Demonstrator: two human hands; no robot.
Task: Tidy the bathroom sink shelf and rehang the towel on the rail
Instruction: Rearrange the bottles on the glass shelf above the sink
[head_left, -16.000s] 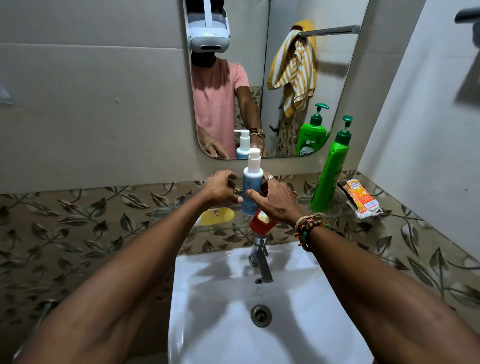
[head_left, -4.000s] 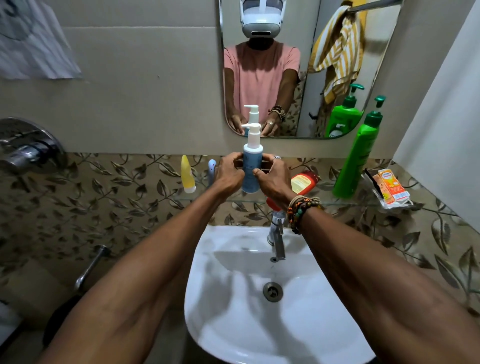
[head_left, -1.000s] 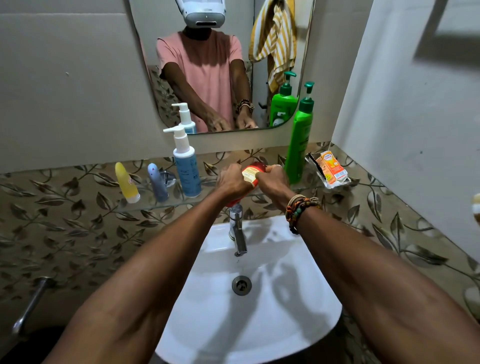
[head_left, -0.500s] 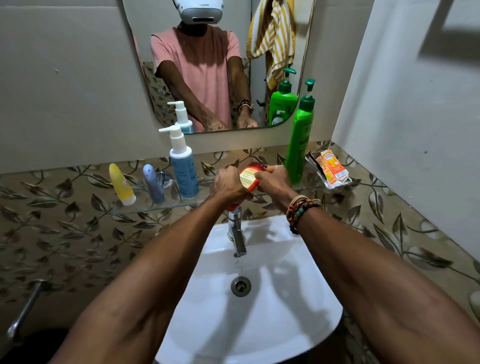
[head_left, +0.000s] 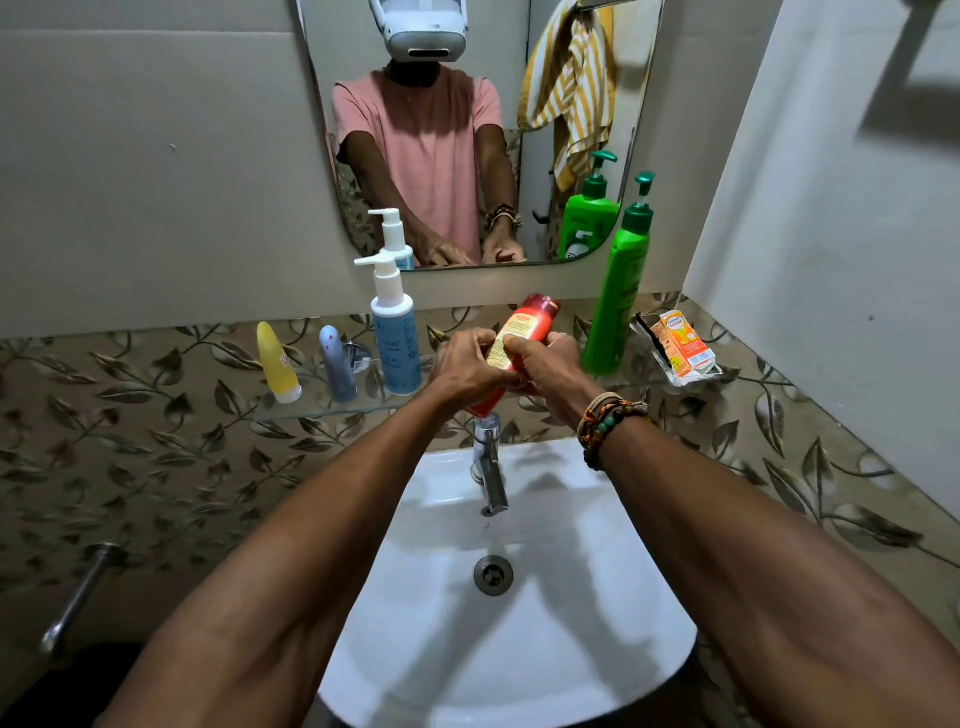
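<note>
Red bottle (head_left: 524, 332): tilting above the glass shelf (head_left: 322, 408) — cap end up.
Left hand (head_left: 465, 366): gripping it.
Right hand (head_left: 548, 366): gripping it too.

Clear glass shelf (head_left: 332, 410), fixed along the leaf-patterned tiles (head_left: 156, 415) with a chrome bracket (head_left: 359, 356) behind it.

From the left end, standing upright in a loose row:
- yellow tube (head_left: 278, 364), cap down, pointed end up;
- just beside it, grey-blue tube (head_left: 337, 371), also cap down;
- near that, blue pump bottle (head_left: 396, 338) with a white pump head, nozzle turned left.

Well apart to the right, tall green pump bottle (head_left: 621, 291) with a dark green pump, upright.

At the far right end, orange carton (head_left: 683, 345) lying tilted in a clear plastic holder (head_left: 698, 375); hard to tell whether resting on the glass or fixed to the wall.
</note>
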